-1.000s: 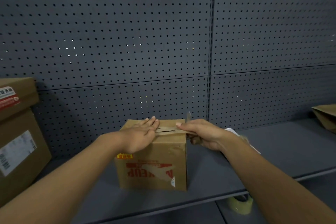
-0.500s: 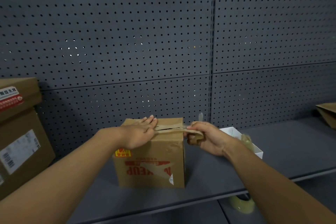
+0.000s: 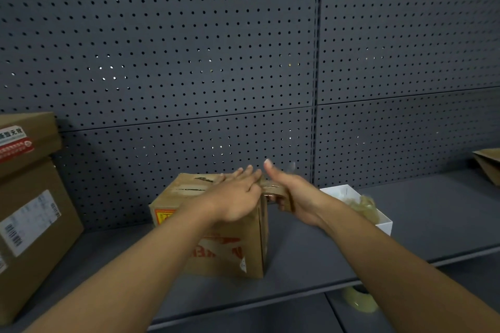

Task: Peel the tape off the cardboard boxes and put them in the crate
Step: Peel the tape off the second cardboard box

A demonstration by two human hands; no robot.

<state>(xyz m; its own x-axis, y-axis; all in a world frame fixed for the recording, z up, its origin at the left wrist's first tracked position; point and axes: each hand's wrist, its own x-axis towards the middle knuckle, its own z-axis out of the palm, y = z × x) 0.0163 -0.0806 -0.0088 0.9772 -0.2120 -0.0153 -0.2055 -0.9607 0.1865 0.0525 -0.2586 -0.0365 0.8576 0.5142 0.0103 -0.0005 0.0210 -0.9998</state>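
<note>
- The cardboard box (image 3: 216, 227) stands on the grey shelf (image 3: 311, 254), in front of the perforated back panel (image 3: 189, 62); it is the landmark for everything below.
- The left hand (image 3: 238, 197) lies flat on the box's top near its right edge, fingers straight and together, pressing down and grasping nothing.
- The right hand (image 3: 292, 197) is just beside the box's upper right corner, thumb raised, its other fingers curled round a strip of brown tape (image 3: 276, 189) that runs from the box's top edge into the palm.
- Pale torn patches show on the box's top to the left of the left hand.
- A white open carton (image 3: 351, 197) sits to the right of the box, behind the right forearm, with crumpled tape (image 3: 365, 205) in it.
- Two larger stacked boxes (image 3: 29, 211) stand well to the left of the box.
- A roll of clear tape (image 3: 358, 300) lies below the shelf edge, lower right of the box.
</note>
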